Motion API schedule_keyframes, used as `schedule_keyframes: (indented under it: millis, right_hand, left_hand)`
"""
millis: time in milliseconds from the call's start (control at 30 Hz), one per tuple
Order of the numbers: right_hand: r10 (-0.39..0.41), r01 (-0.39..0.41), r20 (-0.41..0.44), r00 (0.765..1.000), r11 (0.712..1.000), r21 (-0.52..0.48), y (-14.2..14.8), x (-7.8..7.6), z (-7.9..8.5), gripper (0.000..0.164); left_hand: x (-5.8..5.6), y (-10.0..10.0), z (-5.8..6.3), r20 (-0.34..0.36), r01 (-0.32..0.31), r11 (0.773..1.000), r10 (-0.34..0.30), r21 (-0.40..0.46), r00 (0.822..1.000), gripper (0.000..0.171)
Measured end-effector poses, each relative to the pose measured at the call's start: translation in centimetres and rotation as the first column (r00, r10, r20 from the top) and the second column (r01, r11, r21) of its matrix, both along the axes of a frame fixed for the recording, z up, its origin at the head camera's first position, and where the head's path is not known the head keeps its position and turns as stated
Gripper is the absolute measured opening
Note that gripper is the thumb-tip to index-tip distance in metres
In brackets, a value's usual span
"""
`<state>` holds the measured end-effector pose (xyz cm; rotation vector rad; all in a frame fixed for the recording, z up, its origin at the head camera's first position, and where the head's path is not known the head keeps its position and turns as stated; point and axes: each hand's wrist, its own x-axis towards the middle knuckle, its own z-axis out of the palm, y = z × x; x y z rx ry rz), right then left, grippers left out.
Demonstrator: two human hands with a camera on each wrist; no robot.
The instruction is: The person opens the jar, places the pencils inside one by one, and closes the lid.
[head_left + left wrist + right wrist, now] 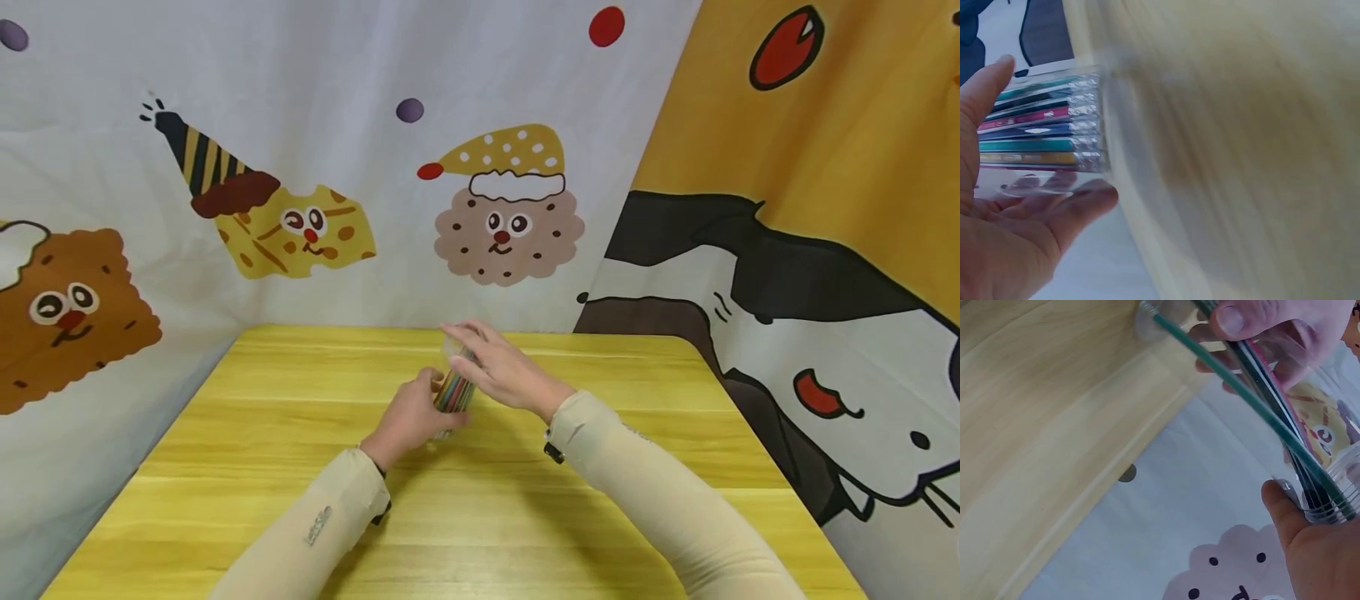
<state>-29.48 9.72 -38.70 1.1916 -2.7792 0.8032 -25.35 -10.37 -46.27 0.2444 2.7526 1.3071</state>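
Near the far middle of the table, a clear plastic jar (456, 393) of slim, pencil-like coloured sticks (1035, 130) stands tilted, its top leaning right in the head view. Round its lower part my left hand (408, 417) grips, thumb and fingers on opposite sides. Silver-coloured stick ends lie at the base in the left wrist view. My right hand (512, 371) holds the top, fingers stretched across it and thumb against the side. A ribbed clear rim (1344, 481) shows beside that thumb; whether it is a lid or the neck I cannot tell. Green and dark sticks slant inside.
The wood-grain table (480, 517) extends around both forearms. Behind it hangs a pale curtain (337, 67) with cartoon biscuits, and a cartoon animal print covers the right side. The table's far edge lies just beyond the hands.
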Motion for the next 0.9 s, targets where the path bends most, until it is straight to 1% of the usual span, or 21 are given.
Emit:
schedule_keyframes:
  millis: [100,133,167,233,300,333,367,433,500,567,600,667,767,833,900]
  right_hand:
    - [-0.045,0.046,-0.035,0.998,0.998,0.036,-1.0,0.6,0.4,0.058]
    - [-0.058,0.06,-0.053,0.997,0.997,0.056,-1.4,0.9,0.5,0.059]
    - [-0.067,0.073,-0.065,0.996,0.994,0.085,-1.8,1.2,0.7,0.061]
    - [-0.072,0.082,-0.078,0.994,0.987,0.137,-2.4,1.7,1.0,0.065]
    - [-0.064,0.073,-0.056,0.996,0.983,0.17,-2.6,1.9,1.4,0.068]
    - [-0.056,0.06,-0.024,0.998,0.984,0.17,-2.6,2.0,1.7,0.069]
    - [-0.051,0.048,0.013,0.999,0.985,0.167,-2.4,2.0,2.0,0.069]
    - [-0.048,0.037,0.081,0.996,0.99,0.133,-1.9,1.8,2.6,0.068]
    - [-0.052,0.041,0.107,0.993,0.994,0.106,-1.2,1.5,3.0,0.069]
    - [-0.069,0.062,0.091,0.993,0.995,0.078,-0.8,1.3,3.0,0.07]
    - [-0.083,0.079,0.069,0.994,0.995,0.066,-0.8,1.2,2.9,0.072]
    - [-0.116,0.116,-0.003,0.993,0.992,0.051,-0.9,1.3,2.5,0.075]
    - [-0.17,0.172,-0.069,0.983,0.985,0.028,-1.2,1.5,1.9,0.078]
    - [-0.177,0.179,-0.076,0.981,0.983,0.03,-1.2,1.6,1.8,0.079]
    - [-0.15,0.152,-0.042,0.988,0.988,0.041,-1.0,1.4,2.2,0.079]
  left_hand:
    - [-0.3,-0.1,-0.4,-0.003,0.018,0.999,-0.018,0.049,1.0,0.098]
    - [-0.3,-0.2,-0.5,-0.006,0.032,0.997,-0.031,0.07,0.999,0.095]
    - [-0.4,-0.2,-0.7,-0.018,0.056,0.994,-0.054,0.09,0.998,0.09]
    - [-0.5,-0.2,-1.0,-0.032,0.099,0.987,-0.096,0.125,0.995,0.087]
    - [-0.6,-0.2,-1.3,-0.037,0.132,0.981,-0.128,0.144,0.991,0.091]
    - [-0.6,-0.2,-1.4,-0.034,0.14,0.979,-0.137,0.149,0.99,0.093]
    - [-0.6,-0.3,-1.5,-0.029,0.137,0.98,-0.134,0.147,0.991,0.097]
    - [-0.6,-0.3,-1.6,-0.008,0.107,0.984,-0.107,0.145,0.994,0.105]
    - [-0.6,-0.1,-1.6,0.011,0.079,0.986,-0.081,0.147,0.997,0.107]
    - [-0.6,-0.1,-1.7,0.022,0.06,0.986,-0.065,0.158,0.998,0.105]
    - [-0.6,-0.1,-1.7,0.023,0.055,0.985,-0.06,0.163,0.998,0.104]
    - [-0.5,-0.1,-1.7,0.022,0.053,0.983,-0.058,0.173,0.998,0.102]
    - [-0.5,-0.1,-1.8,0.014,0.065,0.98,-0.069,0.188,0.997,0.1]
    - [-0.6,-0.1,-1.9,0.006,0.075,0.979,-0.078,0.19,0.997,0.1]
    - [-0.7,0.0,-2.1,0.0,0.079,0.98,-0.08,0.185,0.997,0.102]
